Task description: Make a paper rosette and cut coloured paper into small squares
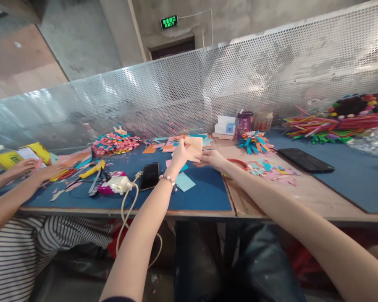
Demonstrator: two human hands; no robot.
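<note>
Between my two hands, raised a little over the blue table mat (204, 197), is a pale orange sheet of paper (194, 148). My left hand (180, 154) pinches its left edge, and a bracelet circles that wrist. At the lower right corner, my right hand (211, 160) grips the same sheet between thumb and fingers. Below them a light blue paper square (185, 181) lies on the mat. Behind the hands rests a spread of coloured paper sheets (168, 147), partly hidden by the held sheet.
A phone (149, 176) and a cable-fed power strip (115, 184) lie left of my arms. A co-worker's hands (47, 174) work further left. To the right are paper scraps (271, 167), a black tablet (305, 160) and a purple cup (245, 124). A perforated metal screen (176, 96) borders the back.
</note>
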